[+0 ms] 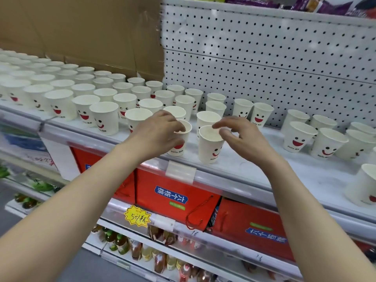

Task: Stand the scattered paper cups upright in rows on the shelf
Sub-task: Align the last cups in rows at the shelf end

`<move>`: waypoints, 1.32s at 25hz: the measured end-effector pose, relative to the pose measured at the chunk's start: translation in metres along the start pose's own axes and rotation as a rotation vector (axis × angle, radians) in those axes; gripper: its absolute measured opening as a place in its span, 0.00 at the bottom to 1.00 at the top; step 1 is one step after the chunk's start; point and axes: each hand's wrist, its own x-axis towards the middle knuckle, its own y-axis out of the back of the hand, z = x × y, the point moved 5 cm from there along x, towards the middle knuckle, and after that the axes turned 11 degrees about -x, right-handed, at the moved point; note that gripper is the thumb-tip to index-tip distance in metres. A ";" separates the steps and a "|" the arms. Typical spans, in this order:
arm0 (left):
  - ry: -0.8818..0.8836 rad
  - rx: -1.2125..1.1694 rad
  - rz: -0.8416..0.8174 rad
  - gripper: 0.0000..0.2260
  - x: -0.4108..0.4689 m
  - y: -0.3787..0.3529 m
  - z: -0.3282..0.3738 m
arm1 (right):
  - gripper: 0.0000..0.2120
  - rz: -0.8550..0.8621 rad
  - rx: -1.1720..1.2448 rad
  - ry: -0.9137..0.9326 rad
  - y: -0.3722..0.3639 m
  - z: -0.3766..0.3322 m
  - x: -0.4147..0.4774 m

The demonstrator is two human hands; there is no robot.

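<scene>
Several white paper cups with red smiling faces stand upright on the white shelf [234, 165]. On the left they form tidy rows [61, 90]; on the right a looser group [317, 135] stands apart. My left hand [160, 133] wraps around a cup [182, 143] at the shelf's front, fingers over its rim and side. My right hand [238, 135] hovers by the rim of a neighbouring upright cup [209, 145], thumb and fingertips curled at the rim's right edge; a firm grip is not visible.
A perforated white back panel [264, 58] and a cardboard sheet [81, 31] stand behind the cups. Lower shelves hold red gift boxes [173, 192] and bottles [122, 243]. One more cup [364, 184] sits at the far right front edge.
</scene>
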 end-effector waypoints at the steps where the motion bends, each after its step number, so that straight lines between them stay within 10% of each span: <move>1: 0.025 0.002 -0.009 0.13 0.003 -0.002 0.002 | 0.14 -0.045 -0.043 0.015 0.001 0.001 -0.001; 23: 0.027 -0.031 -0.095 0.05 -0.001 0.014 -0.015 | 0.06 -0.103 -0.124 0.111 -0.012 -0.017 0.010; 33: 0.048 -0.017 0.027 0.13 0.071 0.038 -0.053 | 0.08 0.133 -0.162 -0.144 0.015 0.027 0.076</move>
